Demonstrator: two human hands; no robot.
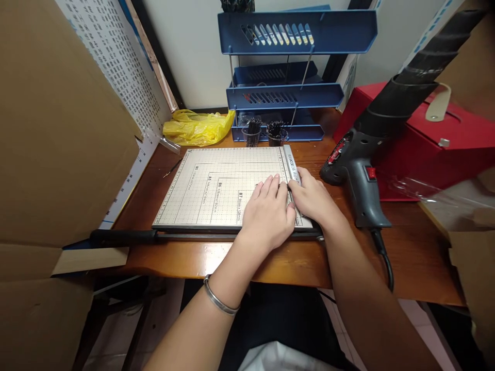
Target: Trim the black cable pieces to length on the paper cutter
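Note:
A paper trimmer (185,198) with a cream, grid-printed board lies on the wooden table. My left hand (266,208) rests flat on the board's right part, its fingers stretched out towards the far side. Beside it, my right hand (311,196) bends over the metal ruler edge (288,154), thumb and fingers closed. A tiny dark bit shows between the fingertips of both hands, too small to name. The trimmer's black blade-arm handle (124,236) points left along the near edge, with the arm down.
A heat gun (359,165) stands at the right before a red box (410,149). Behind the trimmer are two cups of black thin pieces (253,135), a blue tray rack (286,95) and a yellow plastic bag (199,128). Cardboard (58,129) rises at left.

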